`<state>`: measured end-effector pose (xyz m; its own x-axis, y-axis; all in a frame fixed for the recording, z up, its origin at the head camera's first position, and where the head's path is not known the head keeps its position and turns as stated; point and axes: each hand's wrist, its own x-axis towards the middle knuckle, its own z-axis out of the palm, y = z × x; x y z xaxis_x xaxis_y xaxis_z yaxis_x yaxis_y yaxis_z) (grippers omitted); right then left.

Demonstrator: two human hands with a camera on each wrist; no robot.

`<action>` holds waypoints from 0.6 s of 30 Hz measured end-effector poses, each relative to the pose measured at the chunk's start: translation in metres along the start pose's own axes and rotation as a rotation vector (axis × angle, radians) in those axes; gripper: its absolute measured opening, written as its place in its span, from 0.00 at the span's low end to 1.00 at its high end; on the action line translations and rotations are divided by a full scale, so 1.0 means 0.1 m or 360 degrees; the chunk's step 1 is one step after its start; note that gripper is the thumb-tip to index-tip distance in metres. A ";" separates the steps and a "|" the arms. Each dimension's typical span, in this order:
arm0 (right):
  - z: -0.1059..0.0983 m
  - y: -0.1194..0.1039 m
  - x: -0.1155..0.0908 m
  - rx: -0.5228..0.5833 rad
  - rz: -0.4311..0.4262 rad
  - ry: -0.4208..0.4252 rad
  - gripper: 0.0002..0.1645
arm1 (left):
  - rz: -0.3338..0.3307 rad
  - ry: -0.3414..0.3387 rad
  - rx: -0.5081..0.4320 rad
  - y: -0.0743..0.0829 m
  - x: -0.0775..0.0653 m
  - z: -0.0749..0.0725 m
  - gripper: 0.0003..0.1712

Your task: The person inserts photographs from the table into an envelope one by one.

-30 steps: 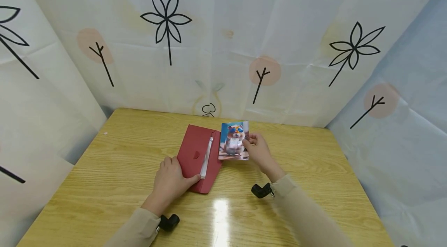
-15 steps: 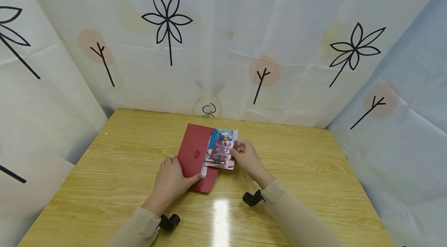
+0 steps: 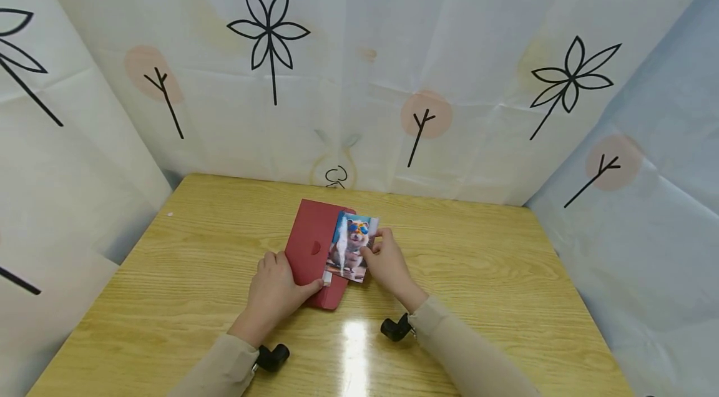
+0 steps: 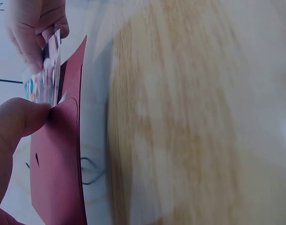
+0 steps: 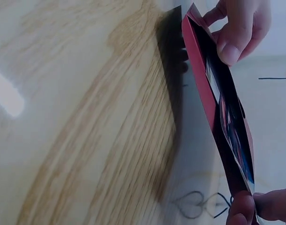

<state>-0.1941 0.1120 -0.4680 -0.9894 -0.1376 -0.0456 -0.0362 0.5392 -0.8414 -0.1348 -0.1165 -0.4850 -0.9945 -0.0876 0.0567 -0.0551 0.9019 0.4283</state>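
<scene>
A red envelope [image 3: 308, 238] with its flap folded open is held by my left hand [image 3: 274, 288], thumb at the pocket's mouth and fingers behind it. In the right wrist view the envelope [image 5: 199, 70] stands above the tabletop, its pocket gaping. My right hand [image 3: 387, 264] pinches the right edge of a picture card [image 3: 355, 247] showing a furry animal in sunglasses. The card's left edge lies at the pocket's mouth; in the left wrist view the card [image 4: 49, 79] seems partly inside the pocket. A strip of white paper [image 3: 327, 278] shows below the card.
The wood-grain table [image 3: 477, 297] extends around both hands. White printed cloth [image 3: 348, 60] hangs behind the table and at its sides. A tiny pale scrap [image 3: 170, 214] lies near the table's back left. Black cameras [image 3: 272, 357] sit on both wrists.
My right hand has brought the card left and slightly down, from beside the envelope to over its flap and against the pocket's mouth, tilting it. The left hand and envelope have stayed nearly still.
</scene>
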 end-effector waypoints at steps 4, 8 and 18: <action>0.03 -0.02 -0.01 -0.0013 -0.0014 -0.0033 0.24 | 0.0006 0.0002 0.0005 -0.01 0.00 0.00 0.58; 0.08 -0.06 -0.01 -0.0010 -0.0024 -0.0054 0.25 | 0.0011 0.0011 0.0007 -0.01 -0.01 0.01 0.58; 0.23 -0.17 0.01 0.0058 -0.0004 -0.0098 0.32 | 0.0005 0.0018 0.0002 0.00 0.00 0.02 0.57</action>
<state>-0.1909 0.0833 -0.4660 -0.9788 -0.1906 -0.0754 -0.0326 0.5082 -0.8606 -0.1349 -0.1150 -0.4869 -0.9936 -0.0897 0.0685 -0.0521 0.9029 0.4267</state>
